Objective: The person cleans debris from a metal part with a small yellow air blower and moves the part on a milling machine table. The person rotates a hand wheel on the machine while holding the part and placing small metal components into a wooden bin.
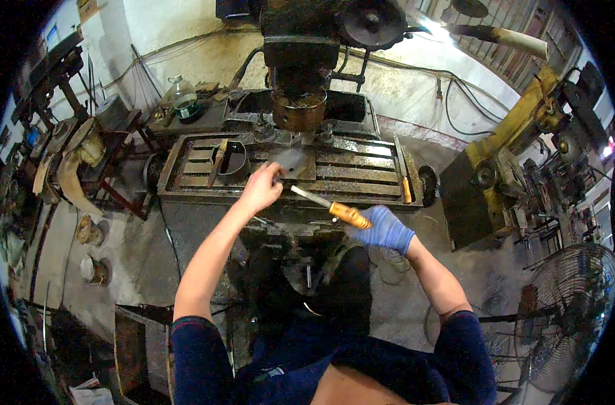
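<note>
My left hand (262, 187) is bare and closed at the near left edge of a small grey metal plate (292, 160), pinching it over the slotted machine table (361, 185). The plate is slightly blurred and a dark hole shows in it. My right hand (385, 229) wears a blue knit glove and is wrapped round the yellow handle of a file (348, 214). Its flat metal blade points up and left, toward the plate, with a gap between them. Left of my bare hand, a dark open can (234, 162) stands on the table with a wooden-handled brush (218, 162) in it.
The machine's round, rusty head (299, 111) hangs just beyond the plate. A longer yellow-handled tool (403, 172) lies at the table's right end. Behind left stands a clear plastic bottle (184, 100). A large caged fan (564, 314) is at lower right, a yellow machine (496, 169) farther off.
</note>
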Available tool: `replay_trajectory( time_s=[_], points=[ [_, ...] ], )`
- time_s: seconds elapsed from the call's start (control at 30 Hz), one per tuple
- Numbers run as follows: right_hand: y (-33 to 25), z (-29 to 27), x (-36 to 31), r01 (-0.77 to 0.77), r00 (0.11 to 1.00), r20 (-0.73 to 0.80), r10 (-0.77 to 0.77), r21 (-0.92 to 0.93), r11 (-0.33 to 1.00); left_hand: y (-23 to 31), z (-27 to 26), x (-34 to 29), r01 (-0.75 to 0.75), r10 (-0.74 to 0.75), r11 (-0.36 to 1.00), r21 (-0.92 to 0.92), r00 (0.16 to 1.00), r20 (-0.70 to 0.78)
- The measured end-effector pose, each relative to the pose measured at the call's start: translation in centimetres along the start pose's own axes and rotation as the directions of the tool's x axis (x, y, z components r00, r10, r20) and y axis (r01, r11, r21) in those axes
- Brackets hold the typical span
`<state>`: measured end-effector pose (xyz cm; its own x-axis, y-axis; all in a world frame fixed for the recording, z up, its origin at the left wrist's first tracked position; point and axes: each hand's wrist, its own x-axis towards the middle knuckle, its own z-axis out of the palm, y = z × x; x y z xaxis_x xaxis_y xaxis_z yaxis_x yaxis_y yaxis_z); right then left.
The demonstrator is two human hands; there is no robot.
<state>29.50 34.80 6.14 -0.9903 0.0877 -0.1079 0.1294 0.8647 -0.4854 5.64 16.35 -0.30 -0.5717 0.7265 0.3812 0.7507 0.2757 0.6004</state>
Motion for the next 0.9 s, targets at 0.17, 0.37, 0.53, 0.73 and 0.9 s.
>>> replay_trajectory(
  time_s=[0.17,0.37,0.53,0.73,0.9],
  points=[
    [5.5,1.6,3.9,0.097,0.966,-0.253,0.051,0.541,0.836,-1.4,1.2,5.3,-0.062,0.024,0.963,0.262,0.989,0.145],
    [11.0,10.4,7.3,-0.203,0.947,-0.087,0.310,0.588,0.783,-2.8,2.6,6.9,-0.096,0.056,0.955,0.280,0.988,0.147],
    [9.4,10.9,6.2,-0.412,0.884,-0.107,0.454,0.277,0.868,-2.5,2.5,6.6,-0.043,0.023,0.962,0.270,0.997,0.077],
    [9.5,9.9,2.8,-0.347,0.892,-0.217,0.396,0.231,0.909,-3.4,3.7,6.0,-0.066,0.093,0.886,0.460,0.995,-0.037],
    [9.6,8.0,-0.5,-0.261,0.881,-0.319,0.348,0.284,0.923,-4.2,4.9,7.9,-0.037,0.096,0.913,0.405,0.987,-0.126]
  ],
)
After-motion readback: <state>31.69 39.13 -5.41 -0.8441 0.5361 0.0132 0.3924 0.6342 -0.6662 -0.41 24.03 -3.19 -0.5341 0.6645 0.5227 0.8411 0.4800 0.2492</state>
